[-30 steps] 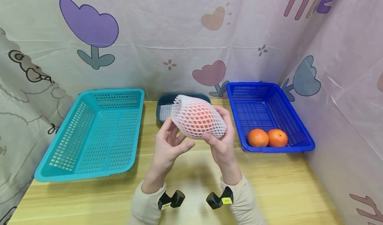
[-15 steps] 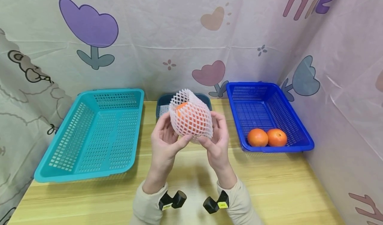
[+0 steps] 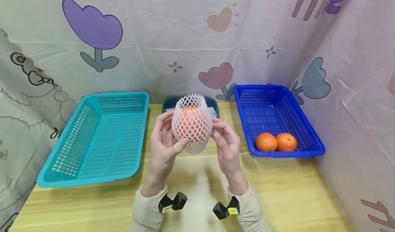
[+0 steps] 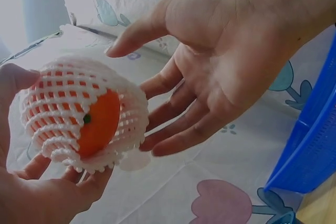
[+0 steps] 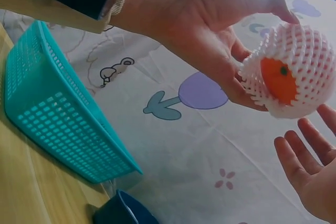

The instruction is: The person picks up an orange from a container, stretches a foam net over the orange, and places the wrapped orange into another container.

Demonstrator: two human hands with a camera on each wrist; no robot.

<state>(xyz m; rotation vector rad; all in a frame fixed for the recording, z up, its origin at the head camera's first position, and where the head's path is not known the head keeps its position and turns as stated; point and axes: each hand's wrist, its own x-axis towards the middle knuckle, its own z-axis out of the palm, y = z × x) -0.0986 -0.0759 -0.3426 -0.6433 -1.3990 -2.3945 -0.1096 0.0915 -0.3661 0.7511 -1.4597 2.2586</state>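
In the head view an orange [image 3: 189, 113] sits inside a white foam net sleeve [image 3: 200, 129], held above the table, the sleeve's open end turned up and away. My left hand [image 3: 162, 142] grips the sleeved orange from the left, thumb at the front. On the other side my right hand [image 3: 228, 146] has its fingers extended at the sleeve, thumb apart from it. The left wrist view shows the green stem spot on the bare part of the orange [image 4: 100, 124], and the right hand [image 4: 215, 61] spread, with fingertips at the net's edge.
A teal basket [image 3: 92, 183] stands at left. At right, a blue basket [image 3: 308, 153] holds two bare oranges [image 3: 276, 142]. Behind my hands is a small dark basket [image 3: 168, 103] with white foam netting inside. A printed cloth hangs behind and beside the wooden table [image 3: 290, 187].
The sleeved orange has passed from mainly the right hand into the left and moved slightly left. Its open end has turned from the left to the back. The right thumb has come off the sleeve.
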